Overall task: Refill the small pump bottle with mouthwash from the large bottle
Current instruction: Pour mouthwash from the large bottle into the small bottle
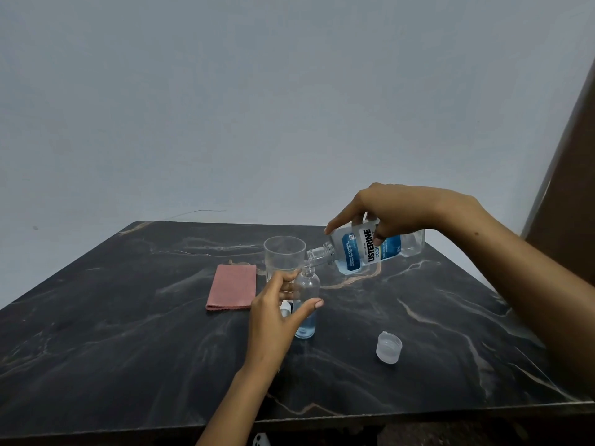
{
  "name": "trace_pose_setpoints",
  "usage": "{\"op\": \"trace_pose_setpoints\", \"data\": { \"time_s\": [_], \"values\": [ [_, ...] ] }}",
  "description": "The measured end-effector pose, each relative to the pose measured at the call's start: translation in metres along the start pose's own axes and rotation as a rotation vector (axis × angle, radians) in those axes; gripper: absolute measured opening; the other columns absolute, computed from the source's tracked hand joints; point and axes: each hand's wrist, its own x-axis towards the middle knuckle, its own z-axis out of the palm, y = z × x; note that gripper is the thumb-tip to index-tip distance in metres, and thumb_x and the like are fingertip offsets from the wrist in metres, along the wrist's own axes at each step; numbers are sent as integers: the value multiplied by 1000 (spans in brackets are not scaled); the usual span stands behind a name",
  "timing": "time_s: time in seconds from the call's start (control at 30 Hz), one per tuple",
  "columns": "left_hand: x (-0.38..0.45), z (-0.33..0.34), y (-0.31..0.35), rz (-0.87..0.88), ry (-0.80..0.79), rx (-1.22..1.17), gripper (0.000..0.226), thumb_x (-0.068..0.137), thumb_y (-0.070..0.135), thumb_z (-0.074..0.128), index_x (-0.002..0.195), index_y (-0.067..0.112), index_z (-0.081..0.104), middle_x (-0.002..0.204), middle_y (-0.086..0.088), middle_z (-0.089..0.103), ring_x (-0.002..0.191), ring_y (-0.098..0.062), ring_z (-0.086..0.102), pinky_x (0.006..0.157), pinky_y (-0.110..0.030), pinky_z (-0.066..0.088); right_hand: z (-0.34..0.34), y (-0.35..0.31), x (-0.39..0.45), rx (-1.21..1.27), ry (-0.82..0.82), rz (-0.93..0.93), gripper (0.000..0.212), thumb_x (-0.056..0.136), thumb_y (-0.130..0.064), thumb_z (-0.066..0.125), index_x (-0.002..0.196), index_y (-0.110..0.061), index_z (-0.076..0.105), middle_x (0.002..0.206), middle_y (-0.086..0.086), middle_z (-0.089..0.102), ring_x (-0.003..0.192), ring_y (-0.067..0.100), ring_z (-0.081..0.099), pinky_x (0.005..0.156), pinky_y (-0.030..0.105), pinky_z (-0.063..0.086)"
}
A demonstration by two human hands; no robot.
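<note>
The small clear bottle [307,291] stands upright on the dark marble table [128,333], its neck open and pale blue liquid in its lower part. My left hand [277,313] grips it from the left, thumb across its front. My right hand [396,210] holds the large mouthwash bottle [363,249] from above, tipped on its side with its open mouth just over the small bottle's neck. A thin stream runs from one into the other. The large bottle holds a little blue liquid.
A clear drinking glass [285,252] stands right behind the small bottle. A folded pink cloth [232,286] lies to the left. The large bottle's translucent cap [389,347] rests on the table at the right front. A small white part [285,309] peeks out behind my left hand.
</note>
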Motion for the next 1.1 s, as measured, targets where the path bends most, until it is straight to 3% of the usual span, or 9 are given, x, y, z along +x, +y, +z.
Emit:
{"op": "trace_pose_setpoints", "data": {
  "time_s": [0.27, 0.47, 0.67, 1.1],
  "values": [
    [0, 0, 1, 13, -4, -4, 50, 62, 52, 72, 107, 35, 56, 101, 14, 66, 95, -2, 64, 78, -17, 55, -2, -1, 3, -18, 1, 0, 79, 76, 4, 69, 127, -52, 48, 115, 0, 64, 92, 13, 54, 76, 30, 50],
    [0, 0, 0, 14, 1, -5, 47, 61, 52, 73, 102, 42, 53, 103, 13, 66, 95, 0, 64, 77, -16, 55, -5, -4, 4, -58, -9, 3, 79, 76, 4, 69, 129, -50, 47, 116, -1, 64, 88, 11, 49, 71, 27, 44],
    [0, 0, 0, 21, -5, -8, 48, 63, 49, 73, 105, 35, 55, 105, 10, 67, 96, 5, 61, 77, -12, 52, -8, -7, 6, -92, -22, -3, 77, 77, 3, 68, 130, -49, 46, 117, -1, 63, 90, 11, 46, 73, 28, 44],
    [0, 1, 0, 15, 4, -3, 47, 63, 45, 75, 105, 36, 55, 102, 12, 66, 96, -1, 64, 78, -17, 55, -12, -10, 10, -135, 0, -24, 77, 78, 6, 63, 128, -50, 48, 112, -1, 63, 90, 14, 50, 67, 29, 40]
  ]
}}
